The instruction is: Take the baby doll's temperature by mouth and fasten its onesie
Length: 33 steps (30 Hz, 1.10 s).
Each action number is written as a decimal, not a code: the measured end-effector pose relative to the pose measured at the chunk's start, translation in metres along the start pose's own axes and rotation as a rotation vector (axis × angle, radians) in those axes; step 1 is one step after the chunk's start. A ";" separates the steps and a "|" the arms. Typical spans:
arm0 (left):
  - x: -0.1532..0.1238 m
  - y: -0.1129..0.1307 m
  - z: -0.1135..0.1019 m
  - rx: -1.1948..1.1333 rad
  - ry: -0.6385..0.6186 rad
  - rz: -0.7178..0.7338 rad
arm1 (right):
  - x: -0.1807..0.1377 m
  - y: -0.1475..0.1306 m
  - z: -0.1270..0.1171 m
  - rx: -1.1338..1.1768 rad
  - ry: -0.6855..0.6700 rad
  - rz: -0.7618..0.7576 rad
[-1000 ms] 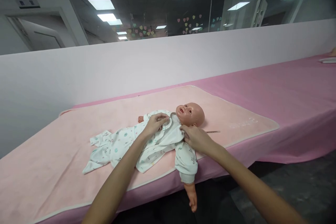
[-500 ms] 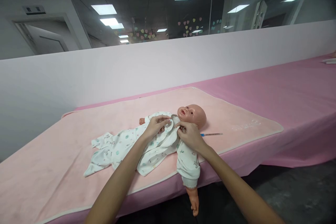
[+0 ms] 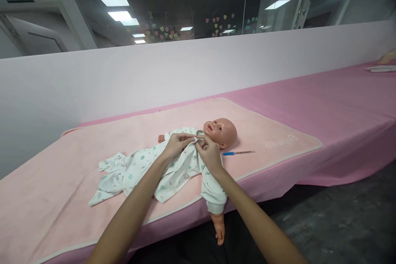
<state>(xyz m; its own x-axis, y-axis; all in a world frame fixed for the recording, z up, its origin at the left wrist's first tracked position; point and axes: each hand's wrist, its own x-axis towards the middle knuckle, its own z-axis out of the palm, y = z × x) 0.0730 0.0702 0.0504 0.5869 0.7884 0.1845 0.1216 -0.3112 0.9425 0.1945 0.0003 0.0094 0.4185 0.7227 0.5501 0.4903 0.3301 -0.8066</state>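
A baby doll (image 3: 223,131) lies on its back on a peach blanket (image 3: 272,142), its head to the right and one arm hanging over the near edge. It wears a white printed baby shirt (image 3: 181,169) and matching trousers (image 3: 136,169). Just below the doll's chin, my left hand (image 3: 177,145) pinches one edge of the shirt front. My right hand (image 3: 210,152) meets it there, fingers closed on the opposite edge near the collar. The fingertips touch or nearly touch, and the fastening between them is mostly hidden. The shirt's lower front flap lies loose.
A thermometer-like stick with a blue end (image 3: 230,153) lies beside the doll's head. Pink cloth (image 3: 340,90) covers the long table, with a white item (image 3: 382,68) at far right. Behind stands a low white wall (image 3: 154,76) under a window.
My hands have come together at the collar, bringing the two shirt edges to meet. The right hand shifted left, towards the left one. The view has tilted slightly.
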 end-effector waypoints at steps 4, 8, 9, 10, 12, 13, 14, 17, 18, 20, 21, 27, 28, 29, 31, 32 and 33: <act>-0.001 0.002 0.000 0.045 -0.032 0.046 | 0.000 0.000 -0.001 0.016 0.005 0.018; -0.001 0.003 -0.002 0.134 -0.078 0.038 | 0.000 0.004 0.002 0.027 0.053 0.007; -0.001 0.003 -0.002 0.137 -0.085 0.038 | 0.000 0.005 0.002 0.031 0.064 -0.006; -0.001 0.003 -0.002 0.126 -0.089 0.043 | 0.000 0.006 0.003 0.036 0.071 -0.018; 0.000 0.003 -0.002 0.086 -0.093 0.063 | 0.000 0.007 0.003 0.044 0.072 -0.037; 0.000 0.003 -0.002 0.069 -0.093 0.073 | 0.000 0.008 0.004 0.048 0.071 -0.044; 0.000 0.003 -0.002 0.059 -0.091 0.079 | 0.000 0.008 0.003 0.051 0.069 -0.049; 0.000 0.003 -0.001 0.057 -0.083 0.089 | 0.000 0.008 0.003 0.054 0.064 -0.065; 0.000 0.004 -0.002 0.064 -0.081 0.091 | -0.001 0.008 0.003 0.055 0.063 -0.070; 0.001 0.004 -0.002 0.084 -0.081 0.095 | -0.001 0.008 0.003 0.059 0.062 -0.076; 0.001 0.004 -0.002 0.094 -0.081 0.096 | -0.001 0.008 0.003 0.062 0.062 -0.078; 0.002 0.002 -0.003 0.092 -0.061 0.074 | -0.001 0.010 0.004 0.069 0.045 -0.081; 0.003 0.002 -0.003 0.083 -0.063 0.069 | -0.001 0.011 0.004 0.068 0.047 -0.081; 0.003 0.001 -0.003 0.074 -0.066 0.066 | -0.001 0.011 0.004 0.067 0.050 -0.082; 0.003 0.000 -0.003 0.062 -0.070 0.062 | 0.000 0.012 0.005 0.062 0.054 -0.086; 0.004 -0.001 -0.002 0.055 -0.071 0.060 | 0.000 0.012 0.005 0.059 0.055 -0.086; 0.004 -0.001 -0.002 0.048 -0.073 0.055 | 0.000 0.013 0.005 0.058 0.054 -0.085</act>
<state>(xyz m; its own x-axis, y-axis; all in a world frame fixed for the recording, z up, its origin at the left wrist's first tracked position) 0.0733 0.0746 0.0508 0.6504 0.7290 0.2136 0.1247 -0.3799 0.9166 0.1968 0.0074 -0.0020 0.4187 0.6570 0.6270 0.4816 0.4247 -0.7666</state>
